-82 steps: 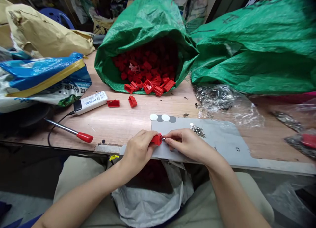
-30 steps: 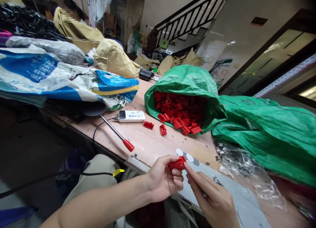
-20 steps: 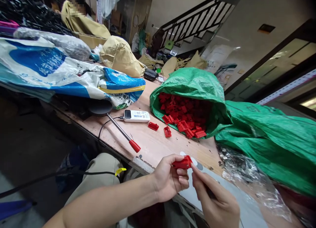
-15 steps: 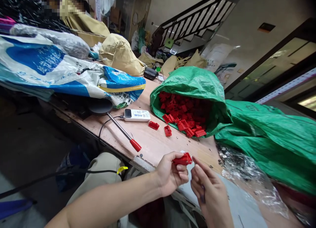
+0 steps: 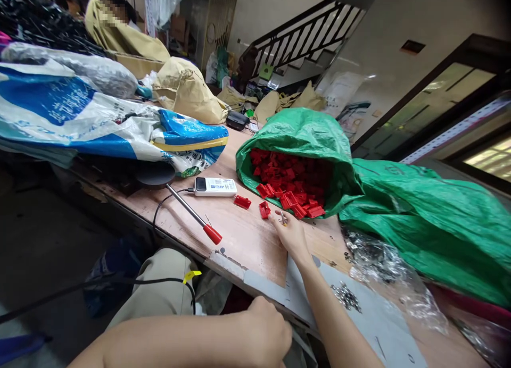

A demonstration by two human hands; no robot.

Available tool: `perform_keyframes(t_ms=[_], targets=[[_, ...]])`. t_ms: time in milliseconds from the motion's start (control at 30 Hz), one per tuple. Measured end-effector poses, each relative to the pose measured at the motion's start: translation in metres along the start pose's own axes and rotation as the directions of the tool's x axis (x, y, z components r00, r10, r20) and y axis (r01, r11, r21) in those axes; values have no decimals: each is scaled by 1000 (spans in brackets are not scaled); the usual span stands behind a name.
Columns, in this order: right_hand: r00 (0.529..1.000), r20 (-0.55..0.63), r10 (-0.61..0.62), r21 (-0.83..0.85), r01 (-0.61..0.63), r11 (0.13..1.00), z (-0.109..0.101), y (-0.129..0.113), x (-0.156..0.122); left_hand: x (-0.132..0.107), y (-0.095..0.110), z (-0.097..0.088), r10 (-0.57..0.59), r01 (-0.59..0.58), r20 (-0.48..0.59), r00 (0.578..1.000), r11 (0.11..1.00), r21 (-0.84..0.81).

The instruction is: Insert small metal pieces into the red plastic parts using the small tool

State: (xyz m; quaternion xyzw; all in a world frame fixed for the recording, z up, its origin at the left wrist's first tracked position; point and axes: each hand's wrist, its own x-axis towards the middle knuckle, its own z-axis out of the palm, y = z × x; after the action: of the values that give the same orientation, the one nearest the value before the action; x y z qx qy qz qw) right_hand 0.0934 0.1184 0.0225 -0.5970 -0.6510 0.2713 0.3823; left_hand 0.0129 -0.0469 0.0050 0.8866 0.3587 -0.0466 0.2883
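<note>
My right hand (image 5: pixel 292 235) reaches over the table, its fingertips at a loose red plastic part (image 5: pixel 264 210); I cannot tell whether they touch it. Between its fingers shows a small shiny metal thing (image 5: pixel 283 218), whose kind I cannot make out. Low in the view, close to my lap, my left hand (image 5: pixel 266 328) is curled closed with its back to me, hiding whatever is inside. Another red plastic part (image 5: pixel 242 201) lies further left. Many more red parts (image 5: pixel 295 184) fill the mouth of a green woven sack (image 5: pixel 303 128).
A white device (image 5: pixel 215 187) with a cable lies beside a metal lever with a red grip (image 5: pixel 212 234). Small metal pieces (image 5: pixel 346 296) are heaped on a grey sheet (image 5: pixel 371 325). A clear plastic bag (image 5: pixel 399 277) rests at right; a blue-white sack (image 5: pixel 120 120) at left.
My right hand has left my left hand and moved forward to the loose red parts. My left hand has dropped toward my lap and turned over; the red part it held is out of sight.
</note>
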Motion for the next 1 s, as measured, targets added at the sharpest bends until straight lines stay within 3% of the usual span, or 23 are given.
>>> perform_keyframes(t_ms=[100, 200, 267, 367, 400, 433, 467, 567, 600, 633, 667, 733, 800, 900, 1000], targets=[[1000, -5, 3, -38, -4, 999, 12, -1, 15, -7, -6, -14, 81, -116, -190, 978, 977, -180], [999, 29, 25, -10, -25, 1000, 8, 0, 8, -11, -11, -30, -120, -91, -428, 896, 893, -441], [997, 60, 42, 43, -44, 998, -5, 3, -10, -11, -15, -37, -320, -76, -559, 765, 818, -570], [993, 91, 79, 123, -90, 988, -28, 6, -52, -7, -24, -41, -512, -168, -714, 477, 744, -646], [990, 100, 94, 145, -108, 983, -35, 7, -68, -5, -27, -41, -536, -204, -742, 403, 738, -643], [987, 119, 109, 171, -129, 977, -41, 7, -82, -2, -30, -41, -546, -225, -748, 377, 730, -646], [980, 158, 122, 207, -154, 966, -47, 7, -96, 0, -32, -40, -543, -240, -734, 409, 712, -660], [956, 269, 119, 313, -204, 928, -60, 11, -122, 6, -35, -35, -438, -263, -564, 700, 575, -774], [952, 289, 97, 318, -191, 929, -65, 14, -125, 7, -35, -34, -395, -260, -510, 765, 535, -804], [955, 288, 72, 286, -158, 945, -71, 18, -125, 9, -34, -32, -374, -252, -480, 794, 516, -819], [963, 264, 59, 194, -113, 974, -78, 22, -123, 11, -34, -30, -376, -243, -479, 794, 526, -815], [986, 146, 77, -112, -61, 992, -95, 32, -110, 15, -36, -26, -397, -212, -532, 748, 617, -758], [992, -59, 116, -400, -130, 907, -113, 43, -92, 19, -40, -20, -369, -173, -619, 694, 749, -640], [964, -219, 149, -509, -243, 826, -132, 58, -69, 20, -45, -10, -193, -142, -744, 640, 921, -362], [958, -217, 188, -559, -279, 780, -134, 68, -62, 14, -42, -2, 13, -98, -813, 582, 994, -54]])
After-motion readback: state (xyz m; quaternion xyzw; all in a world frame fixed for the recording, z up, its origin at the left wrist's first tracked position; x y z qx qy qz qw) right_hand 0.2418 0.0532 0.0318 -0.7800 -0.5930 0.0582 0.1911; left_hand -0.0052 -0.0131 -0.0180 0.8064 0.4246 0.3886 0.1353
